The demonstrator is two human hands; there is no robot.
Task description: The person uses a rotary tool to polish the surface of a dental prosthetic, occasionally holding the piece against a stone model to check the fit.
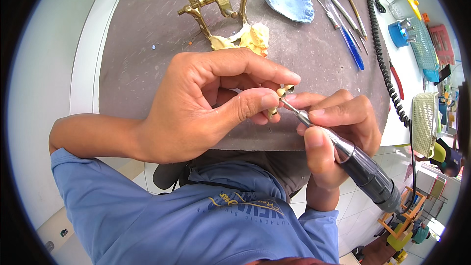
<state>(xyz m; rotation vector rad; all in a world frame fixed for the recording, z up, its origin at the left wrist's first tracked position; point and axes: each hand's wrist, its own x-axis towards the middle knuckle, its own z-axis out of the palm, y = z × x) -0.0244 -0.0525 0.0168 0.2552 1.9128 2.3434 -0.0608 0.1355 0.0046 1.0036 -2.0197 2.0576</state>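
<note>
My left hand point(201, 108) pinches a small cream-coloured dental bridge point(281, 92) between thumb and fingers; part of it is hidden behind the fingertips. Dark hollows show at its ends. In my right hand point(346, 122) is a black and silver rotary handpiece point(365, 169), gripped like a pen. The slim tip of the handpiece points up and left and meets the bridge, or comes very close to it. Just beyond my left hand stands a brass dental articulator point(216, 2) with a yellowish plaster cast point(255, 38) at its near end.
A blue putty lump point(288, 2) lies at the back. To its right are a brush, thin tools and a blue-handled knife point(352, 49). A coiled black cord point(380, 54) runs down the bench's right side, near red-handled pliers point(396, 79) and baskets point(425, 118).
</note>
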